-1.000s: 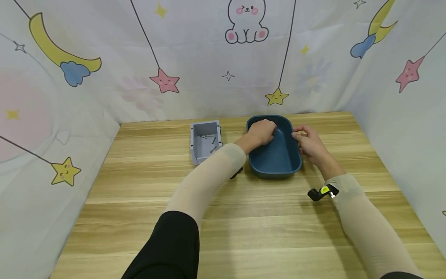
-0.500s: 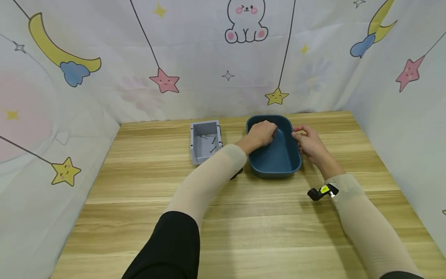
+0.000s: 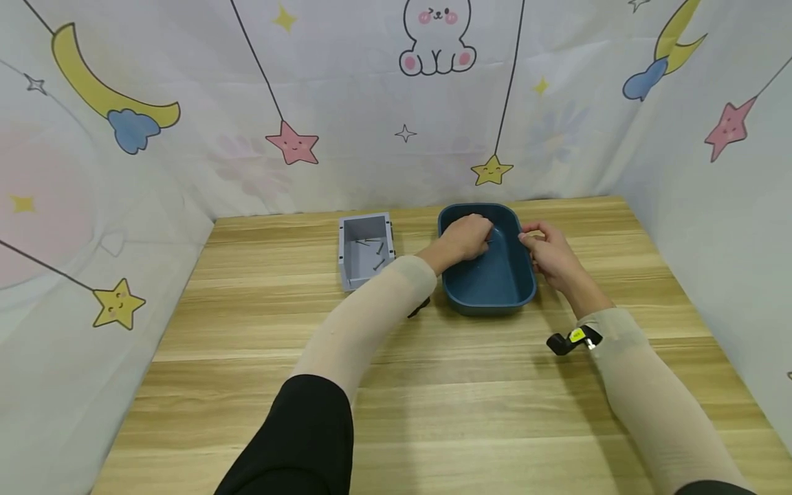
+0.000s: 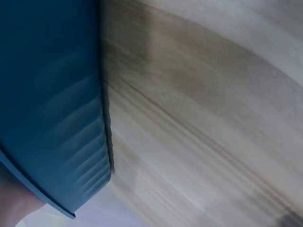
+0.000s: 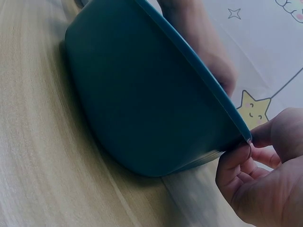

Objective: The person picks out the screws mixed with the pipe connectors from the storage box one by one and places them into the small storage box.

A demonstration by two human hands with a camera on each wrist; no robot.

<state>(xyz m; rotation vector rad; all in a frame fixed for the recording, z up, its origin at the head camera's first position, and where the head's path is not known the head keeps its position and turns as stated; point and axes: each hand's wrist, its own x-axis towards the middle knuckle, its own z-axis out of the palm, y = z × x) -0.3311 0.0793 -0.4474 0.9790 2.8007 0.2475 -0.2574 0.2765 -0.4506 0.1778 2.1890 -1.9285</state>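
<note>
My left hand (image 3: 465,237) reaches over the near-left rim into a dark blue plastic basin (image 3: 489,282), knuckles up, fingers bent downward. Its fingertips are mostly hidden, and a tiny thin thing shows beside them, too small to name; whether they hold it I cannot tell. On the other side, my right hand (image 5: 265,175) pinches the basin's rim between thumb and fingers. The left wrist view shows mostly the basin's outer wall (image 4: 52,104), with part of the hand behind the rim. Left of the basin stands a grey box (image 3: 346,265) with several screws (image 3: 379,264) in it.
The box and basin stand near the back of the wooden table (image 3: 470,399). A white cloth (image 3: 365,158) printed with stars and moons hangs behind and at both sides. My left forearm passes in front of the box's near-right corner.
My left hand has shifted very slightly inside the basin, and a tiny thin thing now shows beside its fingers. My right hand keeps its pinch on the rim.
</note>
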